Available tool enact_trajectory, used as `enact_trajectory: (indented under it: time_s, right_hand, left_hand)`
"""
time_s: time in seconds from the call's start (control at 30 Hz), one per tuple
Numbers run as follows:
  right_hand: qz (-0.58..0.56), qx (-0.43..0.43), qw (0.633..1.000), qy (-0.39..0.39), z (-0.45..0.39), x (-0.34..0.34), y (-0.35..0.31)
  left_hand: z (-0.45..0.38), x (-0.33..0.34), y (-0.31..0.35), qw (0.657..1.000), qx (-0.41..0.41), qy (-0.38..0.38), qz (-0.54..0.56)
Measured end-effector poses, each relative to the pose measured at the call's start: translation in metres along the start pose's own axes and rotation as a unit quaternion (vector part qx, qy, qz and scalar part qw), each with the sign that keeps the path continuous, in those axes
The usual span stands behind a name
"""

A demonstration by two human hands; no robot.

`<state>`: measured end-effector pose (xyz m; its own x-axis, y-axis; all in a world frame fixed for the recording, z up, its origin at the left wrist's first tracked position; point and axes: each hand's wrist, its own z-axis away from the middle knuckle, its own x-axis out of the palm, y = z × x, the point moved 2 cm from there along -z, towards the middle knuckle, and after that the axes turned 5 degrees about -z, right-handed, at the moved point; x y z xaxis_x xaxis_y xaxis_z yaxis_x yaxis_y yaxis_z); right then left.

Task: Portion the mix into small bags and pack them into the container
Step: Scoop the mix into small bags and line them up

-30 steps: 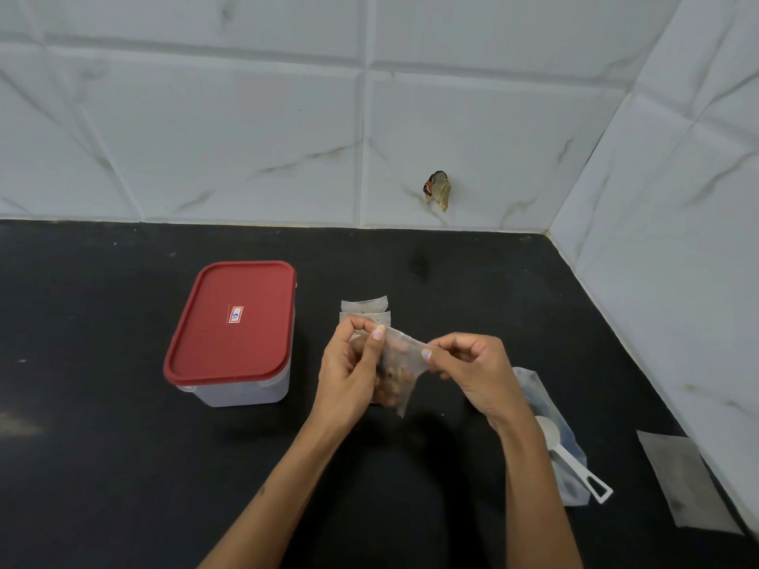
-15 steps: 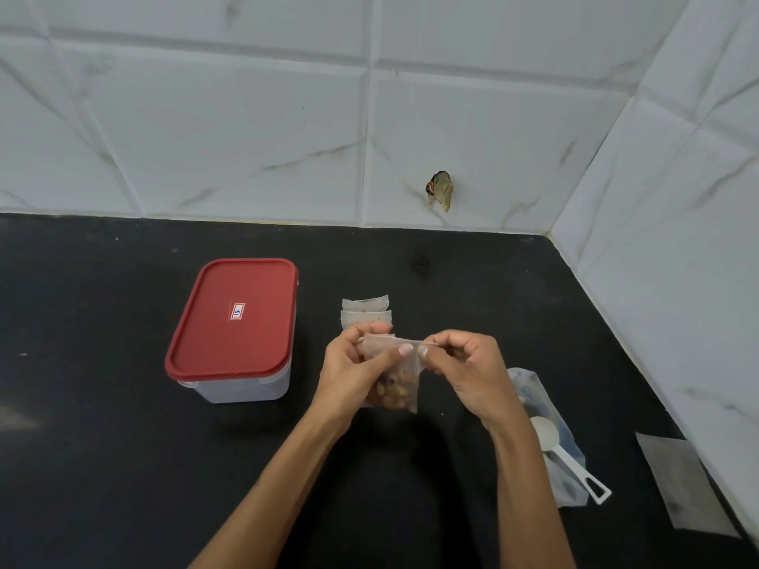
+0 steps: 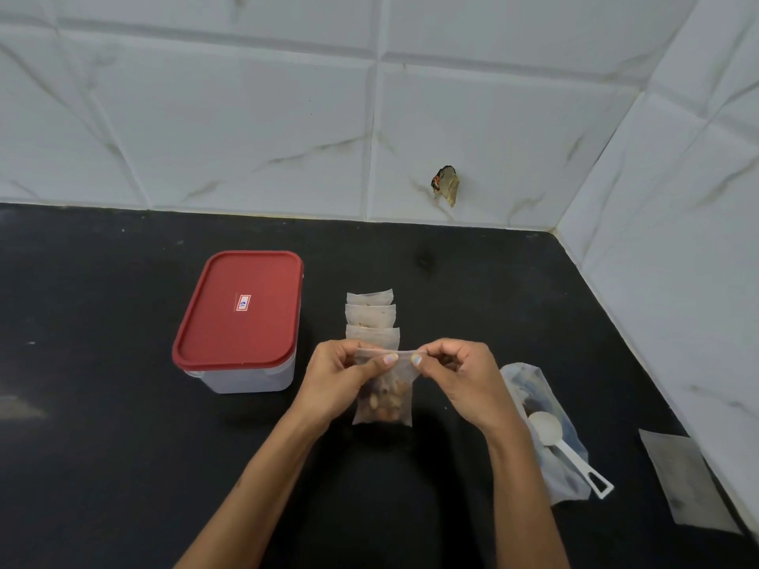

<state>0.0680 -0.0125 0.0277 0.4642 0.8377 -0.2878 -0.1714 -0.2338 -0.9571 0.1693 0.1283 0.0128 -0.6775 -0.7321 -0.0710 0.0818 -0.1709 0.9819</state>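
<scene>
A small clear bag point(image 3: 384, 398) with nut mix in its lower half hangs upright between my hands above the black counter. My left hand point(image 3: 343, 377) pinches the left part of its top strip, and my right hand point(image 3: 460, 377) pinches the right part. Behind my hands three filled small bags point(image 3: 371, 314) lie in an overlapping row. The container point(image 3: 238, 322), white with a red lid closed on it, stands to the left. The large mix bag point(image 3: 542, 433) lies to the right with a white scoop point(image 3: 562, 443) resting on it.
An empty flat bag point(image 3: 686, 482) lies at the right near the tiled side wall point(image 3: 677, 240). The tiled back wall carries a small brown object point(image 3: 445, 186) stuck to it. Black counter point(image 3: 102, 466) stretches left and toward me.
The small bag has gone from tilted to hanging straight down. My thumbs have come together along its top strip, and both hands have shifted slightly toward me.
</scene>
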Motion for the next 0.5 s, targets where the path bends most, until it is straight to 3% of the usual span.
enact_trajectory:
  time_s: [0.33,0.5]
  right_hand:
    - [0.078,0.053,0.995,-0.013,-0.01,0.021,0.017]
    - [0.115,0.066,0.991,0.002,-0.019,0.022,0.023]
  left_hand:
    - [0.0,-0.013,-0.023,0.996,-0.081,0.032,-0.005]
    - [-0.007,-0.013,-0.026,0.985,-0.088,0.141,0.042]
